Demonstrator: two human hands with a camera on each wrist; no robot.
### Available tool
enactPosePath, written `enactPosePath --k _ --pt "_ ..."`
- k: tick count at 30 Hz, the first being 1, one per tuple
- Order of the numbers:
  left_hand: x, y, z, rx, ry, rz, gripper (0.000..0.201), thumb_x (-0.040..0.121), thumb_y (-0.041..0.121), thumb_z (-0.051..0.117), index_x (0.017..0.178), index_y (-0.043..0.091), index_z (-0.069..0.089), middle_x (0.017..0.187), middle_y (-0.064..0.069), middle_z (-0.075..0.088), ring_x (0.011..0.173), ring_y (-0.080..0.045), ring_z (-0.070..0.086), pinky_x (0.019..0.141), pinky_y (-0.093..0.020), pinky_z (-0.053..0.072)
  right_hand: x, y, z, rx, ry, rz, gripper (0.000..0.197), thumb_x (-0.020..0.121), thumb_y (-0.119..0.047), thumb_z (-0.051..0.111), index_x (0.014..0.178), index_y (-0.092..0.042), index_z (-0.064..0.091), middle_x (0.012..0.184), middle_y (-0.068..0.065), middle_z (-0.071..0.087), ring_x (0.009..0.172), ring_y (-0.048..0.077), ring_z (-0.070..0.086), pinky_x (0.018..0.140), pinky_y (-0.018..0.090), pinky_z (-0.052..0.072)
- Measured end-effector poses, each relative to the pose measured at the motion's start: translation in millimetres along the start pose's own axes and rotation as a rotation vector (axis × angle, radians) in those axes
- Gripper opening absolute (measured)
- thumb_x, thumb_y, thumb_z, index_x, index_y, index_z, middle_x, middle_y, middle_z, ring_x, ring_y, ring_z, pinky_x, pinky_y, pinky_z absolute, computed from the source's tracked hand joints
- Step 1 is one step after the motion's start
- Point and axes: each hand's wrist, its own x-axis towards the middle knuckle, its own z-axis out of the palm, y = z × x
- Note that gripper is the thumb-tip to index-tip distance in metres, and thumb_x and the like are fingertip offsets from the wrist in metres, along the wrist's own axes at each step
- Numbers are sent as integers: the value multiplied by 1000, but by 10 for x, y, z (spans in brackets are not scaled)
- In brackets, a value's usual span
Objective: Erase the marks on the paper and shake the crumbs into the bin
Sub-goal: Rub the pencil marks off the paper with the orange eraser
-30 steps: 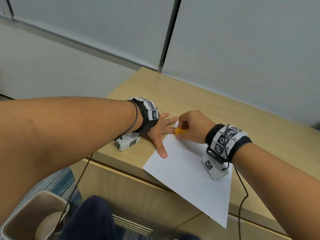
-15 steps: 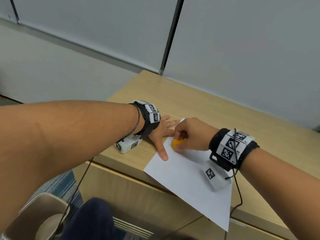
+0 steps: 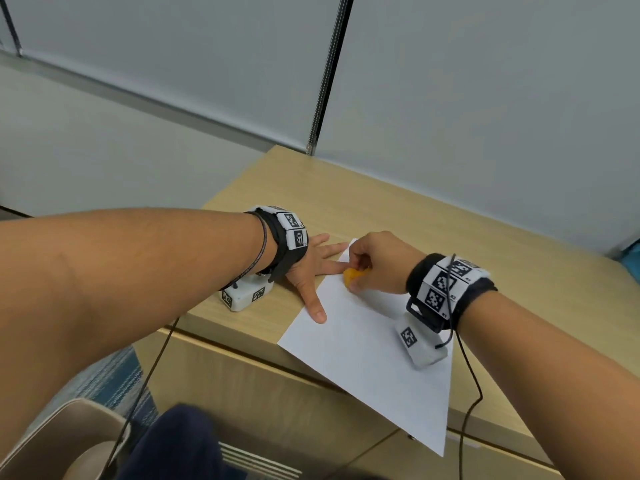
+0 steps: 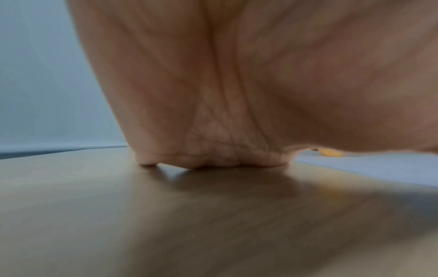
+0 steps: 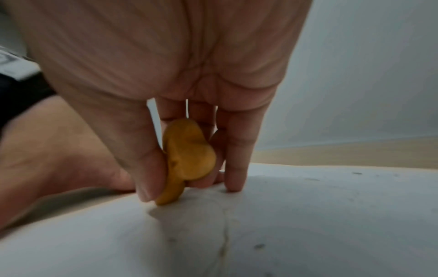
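Observation:
A white sheet of paper (image 3: 367, 351) lies askew on the wooden desk, its near corner hanging past the front edge. My right hand (image 3: 375, 263) pinches an orange eraser (image 3: 351, 277) between thumb and fingers and presses its lower end onto the paper's far left corner. In the right wrist view the eraser (image 5: 187, 159) touches the paper (image 5: 284, 224), where faint grey marks and small dark crumbs show. My left hand (image 3: 313, 268) lies flat with fingers spread, thumb and fingertips resting on the sheet's left edge. The left wrist view shows the palm (image 4: 213, 93) on the desk and the eraser (image 4: 330, 152) beyond it.
The desk (image 3: 433, 220) stands in a corner against grey wall panels. A beige bin (image 3: 52, 441) sits on the floor at lower left, below the desk's front. My dark-clothed knee (image 3: 173, 445) is beside it. Cables hang from both wrist cameras.
My right hand has rubbed the eraser a short way toward me and to the left along the paper's far corner. The left hand stays flat on the sheet's edge.

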Motion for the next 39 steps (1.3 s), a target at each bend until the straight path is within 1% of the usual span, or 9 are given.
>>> enactPosePath --k 5,10,15,20,25,30,33,36,39 --pt "14 -14 12 -17 0 2 125 59 83 67 143 58 -22 156 7 -39 144 -33 -32 113 -61 -11 -54 21 -106 34 -241 3 17 74 -27 87 74 -26 70 62 -15 61 55 0 53 56 14 42" --pt "41 -20 26 -15 12 12 125 60 83 67 141 59 -25 155 8 -40 144 -32 -33 113 -61 -12 -37 67 9 16 -25 -20 14 79 -25 80 76 -18 68 67 -8 60 59 9 51 59 25 43" --pt "28 -7 20 -27 -1 -9 126 59 82 69 141 60 -24 155 9 -39 144 -31 -33 113 -61 -11 -123 139 -84 154 -297 7 18 72 -26 89 77 -21 73 81 0 76 72 18 68 71 30 54" --pt "29 0 13 -11 -3 -8 126 60 82 68 139 58 -27 154 9 -41 143 -30 -34 113 -62 -11 -25 110 10 16 -8 -10 14 80 -25 79 75 -20 67 70 -10 60 62 9 53 62 25 43" --pt "19 -4 18 -34 -8 -13 126 60 80 70 142 59 -24 155 9 -40 143 -30 -34 113 -62 -12 -101 123 -95 156 -330 19 19 71 -27 90 79 -20 75 83 0 78 78 20 72 75 31 57" --pt "32 -5 19 -12 -5 -12 127 60 83 68 141 57 -27 155 9 -40 144 -30 -34 114 -63 -11 -33 114 18 17 19 19 13 80 -25 79 76 -20 68 73 -11 59 65 8 54 58 19 39" --pt "25 -6 15 -17 -7 -10 127 58 84 68 139 60 -26 155 9 -40 144 -31 -33 115 -64 -10 -76 143 17 120 -105 5 16 75 -24 86 72 -23 70 71 -7 68 64 9 60 61 25 48" --pt "-1 0 7 -21 0 -8 126 60 81 69 141 59 -25 156 8 -38 145 -32 -31 114 -62 -9 -101 166 -39 222 -295 19 19 69 -28 90 76 -21 74 81 1 78 78 23 72 76 35 57" --pt "14 1 16 -5 15 -7 126 61 82 68 142 57 -25 157 7 -37 145 -32 -31 114 -62 -9 -36 151 -1 93 -102 30 16 76 -29 83 77 -21 70 75 -8 66 70 14 61 64 24 48"
